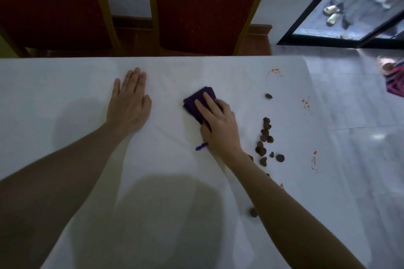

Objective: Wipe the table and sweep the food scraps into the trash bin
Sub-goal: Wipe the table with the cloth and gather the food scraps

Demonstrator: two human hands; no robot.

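Note:
A white-covered table [166,192] fills the view. My right hand [220,129] presses a folded purple cloth [197,102] flat on the cover near the middle, fingers straight on top and thumb at the cloth's near edge. A purple loop [201,147] sticks out below the hand. To the right lie several dark brown food scraps [265,135], with one apart farther back [268,96] and one nearer me [253,212]. Small orange stains [306,103] dot the right side. My left hand [129,102] lies flat and open on the cover to the left. No trash bin is in view.
Two red chairs with gold frames [209,6] stand behind the far table edge. The table's right edge drops to a shiny grey tiled floor [360,137]. A dark-framed glass door [349,6] is at the upper right, and a striped pink object [393,81] lies on the floor.

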